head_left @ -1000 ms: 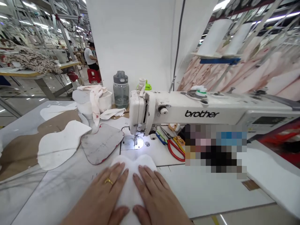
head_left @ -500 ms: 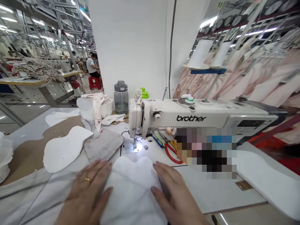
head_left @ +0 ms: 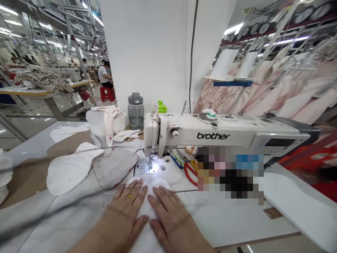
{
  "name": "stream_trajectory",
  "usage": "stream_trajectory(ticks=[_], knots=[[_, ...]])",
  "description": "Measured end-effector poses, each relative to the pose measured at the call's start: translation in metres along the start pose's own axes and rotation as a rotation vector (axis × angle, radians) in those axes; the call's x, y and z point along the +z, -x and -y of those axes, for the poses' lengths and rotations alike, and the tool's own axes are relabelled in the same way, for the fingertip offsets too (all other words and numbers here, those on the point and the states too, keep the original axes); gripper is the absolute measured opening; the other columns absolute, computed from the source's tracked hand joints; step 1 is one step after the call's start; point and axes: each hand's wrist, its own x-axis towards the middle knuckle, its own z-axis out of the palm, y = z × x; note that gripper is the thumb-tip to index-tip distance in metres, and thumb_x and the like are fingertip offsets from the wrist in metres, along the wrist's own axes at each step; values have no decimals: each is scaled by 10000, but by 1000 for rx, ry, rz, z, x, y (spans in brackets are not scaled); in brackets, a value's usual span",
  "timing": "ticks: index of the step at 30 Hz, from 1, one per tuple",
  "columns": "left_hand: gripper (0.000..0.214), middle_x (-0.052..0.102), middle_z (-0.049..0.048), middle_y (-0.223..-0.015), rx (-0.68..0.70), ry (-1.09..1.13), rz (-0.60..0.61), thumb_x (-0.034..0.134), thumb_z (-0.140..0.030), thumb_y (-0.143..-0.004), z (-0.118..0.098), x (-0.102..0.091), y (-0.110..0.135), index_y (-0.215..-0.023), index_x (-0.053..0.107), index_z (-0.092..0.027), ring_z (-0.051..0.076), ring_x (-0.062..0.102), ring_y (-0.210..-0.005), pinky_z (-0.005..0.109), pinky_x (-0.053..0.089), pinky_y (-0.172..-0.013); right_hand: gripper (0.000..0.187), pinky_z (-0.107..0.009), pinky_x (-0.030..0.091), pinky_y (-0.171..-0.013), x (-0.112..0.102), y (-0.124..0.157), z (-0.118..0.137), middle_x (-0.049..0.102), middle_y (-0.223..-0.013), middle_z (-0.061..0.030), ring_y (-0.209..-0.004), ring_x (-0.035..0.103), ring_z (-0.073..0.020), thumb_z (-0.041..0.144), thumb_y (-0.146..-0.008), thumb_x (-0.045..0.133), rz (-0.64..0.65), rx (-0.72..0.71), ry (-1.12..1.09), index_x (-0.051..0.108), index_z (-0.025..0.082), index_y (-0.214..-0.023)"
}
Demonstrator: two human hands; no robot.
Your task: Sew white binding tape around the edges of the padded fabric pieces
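My left hand (head_left: 123,212), with a gold ring on one finger, lies flat on a white padded fabric piece (head_left: 147,188). My right hand (head_left: 171,218) lies flat beside it on the same piece, thumbs nearly touching. All fingers are stretched out and point toward the needle plate (head_left: 143,166) of a white Brother sewing machine (head_left: 210,135). The fabric's rounded far edge lies just short of the lit needle area.
A grey shaped template (head_left: 113,168) and another white padded piece (head_left: 71,170) lie to the left. Red-handled scissors (head_left: 191,172) sit under the machine arm. A grey water bottle (head_left: 136,110), thread cones (head_left: 223,65) and hanging pink garments (head_left: 289,91) stand behind. A person sits far left.
Half a second ago my hands were spread apart at the fabric's sides; now they have come back together at its middle, fingers flat.
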Motion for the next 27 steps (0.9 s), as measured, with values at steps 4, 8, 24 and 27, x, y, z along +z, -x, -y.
stream_trajectory(ticks=[4, 8, 24, 27], knots=[[627, 461, 123, -1486, -74, -4, 5, 533, -518, -910, 8, 4, 15, -1459, 443, -229, 339, 521, -1298, 504, 490, -1006, 483, -538, 359, -1119, -5, 2, -4, 431, -1505, -94, -1392, 396, -323, 403, -979, 471, 126, 6, -57, 560, 180, -1398], [477, 617, 67, -1343, -292, 55, -113, 492, -463, -934, 27, 2, 50, -1362, 517, -255, 268, 632, -1164, 422, 583, -904, 480, -519, 360, -1130, -9, 8, -6, 458, -1499, -94, -1395, 403, -300, 333, -944, 521, 92, 25, -119, 552, 181, -1399], [484, 683, 42, -1232, -786, 602, -74, 526, -576, -902, 46, -12, 84, -1280, 598, -282, 229, 683, -1065, 326, 588, -884, 569, -436, 460, -982, -24, -114, 45, 537, -1337, -205, -1231, 501, -317, 149, -845, 596, 82, -44, 138, 463, 83, -1394], [562, 598, 47, -1365, -852, 818, -118, 541, -573, -904, 44, -9, 93, -1406, 471, -330, 262, 625, -1183, 406, 528, -984, 460, -417, 462, -946, -6, -148, 37, 573, -1271, -199, -1198, 506, -310, 111, -807, 598, 108, -36, 180, 563, 84, -1265]])
